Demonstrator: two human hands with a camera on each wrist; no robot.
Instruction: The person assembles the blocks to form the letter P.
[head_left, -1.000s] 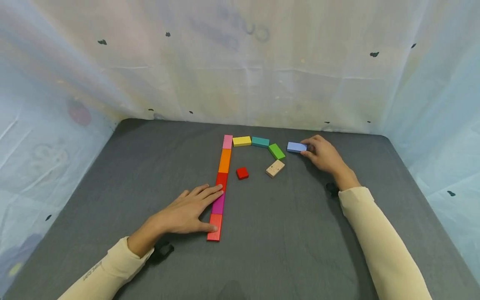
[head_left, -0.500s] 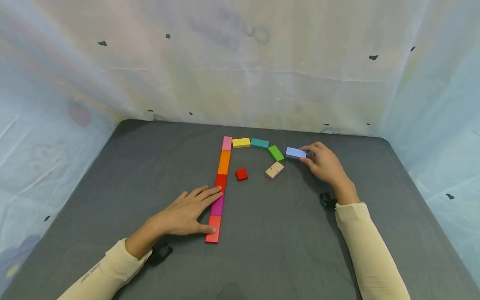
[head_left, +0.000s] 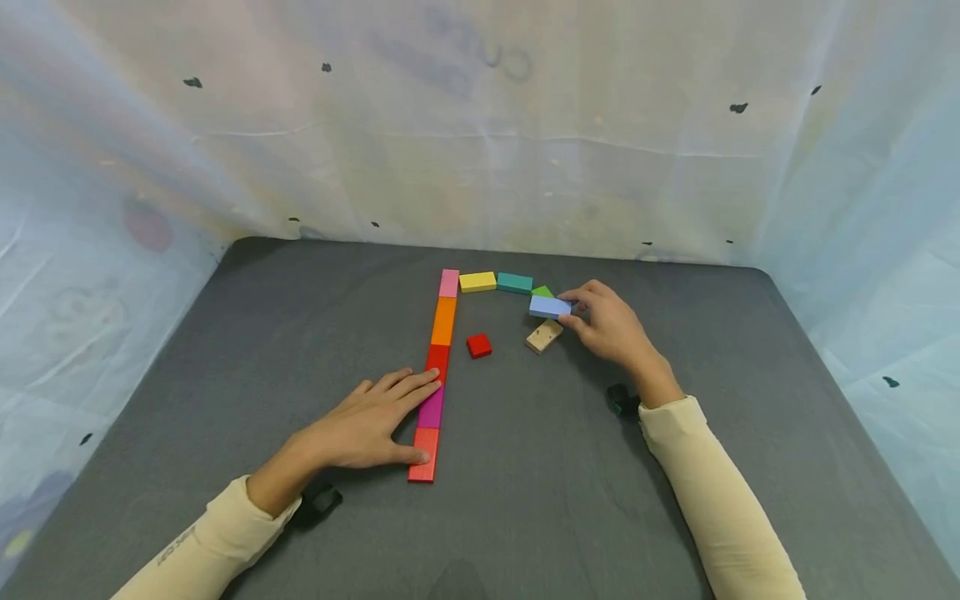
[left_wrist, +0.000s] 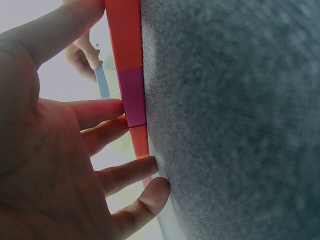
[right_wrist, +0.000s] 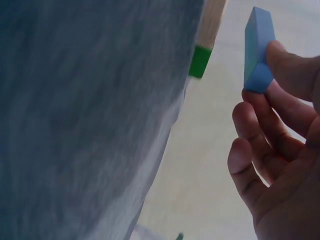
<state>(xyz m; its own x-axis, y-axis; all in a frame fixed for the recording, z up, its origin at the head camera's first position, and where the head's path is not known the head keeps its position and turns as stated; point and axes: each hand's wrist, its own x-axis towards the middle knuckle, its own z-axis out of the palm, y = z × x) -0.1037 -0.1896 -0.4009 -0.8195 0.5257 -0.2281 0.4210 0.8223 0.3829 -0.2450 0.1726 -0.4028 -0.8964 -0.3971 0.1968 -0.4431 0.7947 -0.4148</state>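
Observation:
My right hand (head_left: 611, 325) pinches a light blue wooden block (head_left: 549, 307) by its right end, thumb on one side and fingers on the other. In the right wrist view that block (right_wrist: 258, 52) is held up off the table. From the head it overlaps the green block (head_left: 542, 292), hiding much of it. A speckled bare-wood block (head_left: 543, 337) lies just below. My left hand (head_left: 367, 425) has its fingers spread, tips touching a straight row of coloured blocks. Under them are the red block (head_left: 437, 358), the magenta block (head_left: 431, 408) and the coral block (head_left: 425, 442).
The row continues with an orange block (head_left: 443, 321) and a pink block (head_left: 448, 283). A yellow block (head_left: 477, 283) and a teal block (head_left: 514, 283) curve rightward from its far end. A small red block (head_left: 479, 346) lies inside the curve on the dark grey table (head_left: 540, 500).
The right hand has carried the light blue block leftward, from beside the green block to over it. The left hand stays on the row.

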